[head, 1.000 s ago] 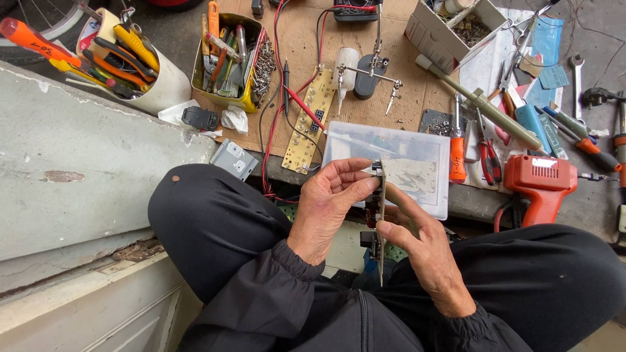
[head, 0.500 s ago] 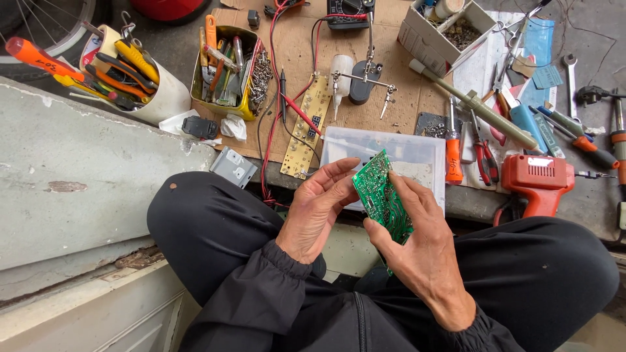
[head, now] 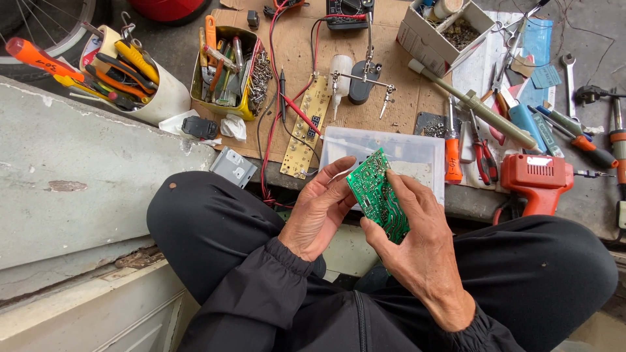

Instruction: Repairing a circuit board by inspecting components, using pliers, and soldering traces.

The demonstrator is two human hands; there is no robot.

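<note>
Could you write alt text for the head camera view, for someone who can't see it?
Both hands, left hand and right hand, hold a green circuit board above the lap; tools cover the cardboard sheet beyond.

left hand (head: 319, 212) cupped palm-up, right hand (head: 417, 238) fingers pinching, wrists close

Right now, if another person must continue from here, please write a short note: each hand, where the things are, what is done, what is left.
Left hand: grips the left edge of the green circuit board.
Right hand: supports the board from the right and below, thumb on its face.
Board: held over the lap, solder side up, in front of the clear plastic box.
Nearby: orange screwdriver, red pliers, orange drill, long yellow board on the cardboard.
Done: board is in hand, turned to the solder side.
Left: no tool is in either hand.
</note>
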